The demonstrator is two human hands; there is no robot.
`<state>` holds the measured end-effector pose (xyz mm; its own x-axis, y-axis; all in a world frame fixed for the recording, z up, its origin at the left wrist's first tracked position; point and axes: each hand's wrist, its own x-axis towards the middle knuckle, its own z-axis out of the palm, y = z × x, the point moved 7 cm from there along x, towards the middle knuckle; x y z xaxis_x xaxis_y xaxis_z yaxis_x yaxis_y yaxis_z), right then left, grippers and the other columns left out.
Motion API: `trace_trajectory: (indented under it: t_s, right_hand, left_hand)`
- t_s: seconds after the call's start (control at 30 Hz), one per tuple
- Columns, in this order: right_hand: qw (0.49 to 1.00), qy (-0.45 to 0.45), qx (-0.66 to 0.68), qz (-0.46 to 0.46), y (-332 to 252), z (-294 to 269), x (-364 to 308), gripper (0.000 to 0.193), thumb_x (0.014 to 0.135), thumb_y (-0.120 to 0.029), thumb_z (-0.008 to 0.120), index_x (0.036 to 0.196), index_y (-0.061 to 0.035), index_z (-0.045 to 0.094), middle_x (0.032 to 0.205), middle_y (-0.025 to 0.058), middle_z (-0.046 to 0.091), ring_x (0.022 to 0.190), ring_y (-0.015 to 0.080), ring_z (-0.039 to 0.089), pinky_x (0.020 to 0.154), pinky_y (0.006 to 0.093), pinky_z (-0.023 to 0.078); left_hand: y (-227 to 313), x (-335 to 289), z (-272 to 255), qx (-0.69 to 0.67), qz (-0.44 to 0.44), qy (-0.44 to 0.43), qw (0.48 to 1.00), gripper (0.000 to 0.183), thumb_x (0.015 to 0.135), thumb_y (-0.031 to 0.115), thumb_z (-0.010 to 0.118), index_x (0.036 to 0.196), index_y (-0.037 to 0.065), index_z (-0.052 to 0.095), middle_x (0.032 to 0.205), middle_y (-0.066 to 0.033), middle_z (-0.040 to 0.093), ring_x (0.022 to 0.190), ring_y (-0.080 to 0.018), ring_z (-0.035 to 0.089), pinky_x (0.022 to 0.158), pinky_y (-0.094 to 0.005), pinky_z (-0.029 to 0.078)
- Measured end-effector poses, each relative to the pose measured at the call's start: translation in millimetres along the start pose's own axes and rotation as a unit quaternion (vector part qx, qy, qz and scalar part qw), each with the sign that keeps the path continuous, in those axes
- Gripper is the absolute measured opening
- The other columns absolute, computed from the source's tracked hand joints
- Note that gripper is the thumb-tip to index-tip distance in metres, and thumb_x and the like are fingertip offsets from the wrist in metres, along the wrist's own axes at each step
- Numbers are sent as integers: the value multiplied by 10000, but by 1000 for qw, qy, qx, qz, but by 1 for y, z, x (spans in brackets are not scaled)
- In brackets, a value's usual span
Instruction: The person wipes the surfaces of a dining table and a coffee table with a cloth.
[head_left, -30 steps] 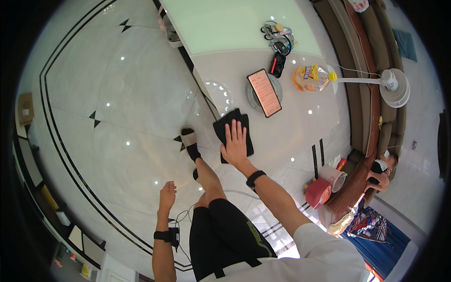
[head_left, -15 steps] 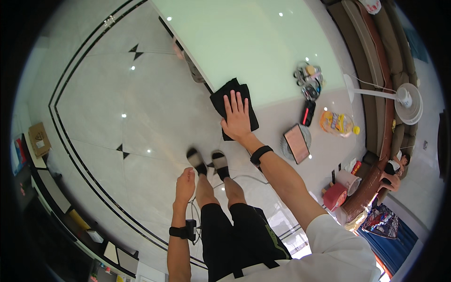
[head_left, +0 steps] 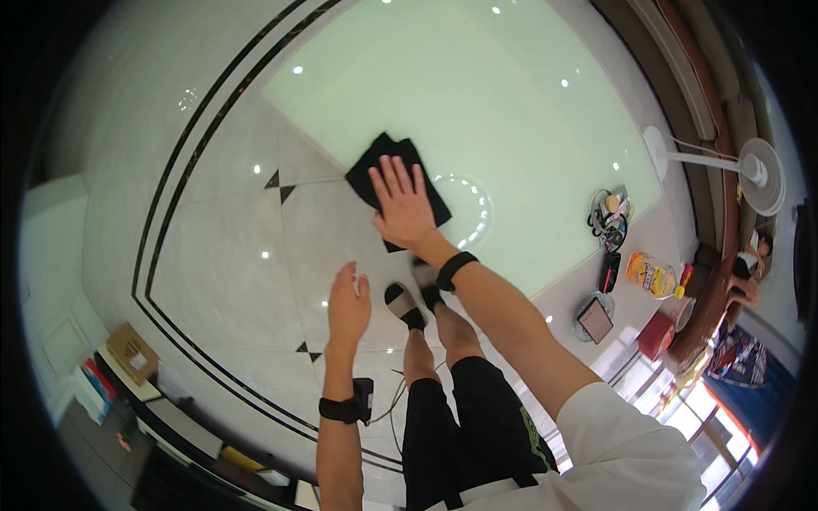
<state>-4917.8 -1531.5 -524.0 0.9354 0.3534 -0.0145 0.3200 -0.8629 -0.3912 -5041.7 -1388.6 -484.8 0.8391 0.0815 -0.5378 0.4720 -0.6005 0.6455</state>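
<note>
My right hand (head_left: 404, 209) lies flat, fingers spread, on a folded black cloth (head_left: 398, 146). The cloth rests along the near left edge of a pale green glossy table (head_left: 520, 119), and one corner hangs past that edge. Lower and to the left, my left hand (head_left: 348, 308) hovers over the floor, touching nothing. Its fingers are loosely bent with the thumb apart, and nothing shows in it. Both wrists wear black bands, the left one with a small black box.
At the table's right end are a heap of cables and small items (head_left: 608, 220), a black case (head_left: 609, 272), a bottle of orange liquid (head_left: 652, 275) and a flat tablet-like object (head_left: 595, 321). A white fan (head_left: 757, 170) stands beyond, near a brown sofa. A person sits at far right.
My right hand and the cloth have slid along the table's edge, away from the items at the right end. My feet have shifted. The left hand has risen, its fingers less curled.
</note>
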Motion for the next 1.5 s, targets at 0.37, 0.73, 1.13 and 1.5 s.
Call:
trace_trajectory:
  t_s: [0.37,0.73,1.13,1.5]
  right_hand:
    - [991,-6,121,64,2,-4,104,832,787,-330,621,1515,-66,317,1600,160,233,1482,314,198,1202,520,115]
    - [785,199,-78,581,200,-61,-202,768,844,-217,522,1540,-49,243,1605,197,195,1486,380,154,1195,519,114]
    - [914,118,-37,387,68,-22,213,771,791,-326,560,1489,-60,370,1579,196,268,1474,396,195,1187,589,117]
    - [980,71,127,133,-27,9,165,836,727,-305,664,1490,-112,381,1588,127,271,1484,322,208,1199,525,160]
  left_hand:
    - [108,202,-108,154,94,185,966,545,1010,187,492,1433,-98,303,1463,-299,349,1360,-425,337,1135,-483,264]
    - [81,379,-128,309,62,172,933,870,998,583,303,1509,-88,91,1577,-272,135,1480,-386,51,1165,-566,3]
    - [80,362,-147,-118,-11,-114,986,909,977,699,198,1525,-26,184,1594,-173,190,1484,-299,116,1194,-445,107]
    - [5,364,-188,-203,-91,-84,971,963,945,743,211,1519,-29,203,1463,-265,399,1356,-342,426,1121,-447,362]
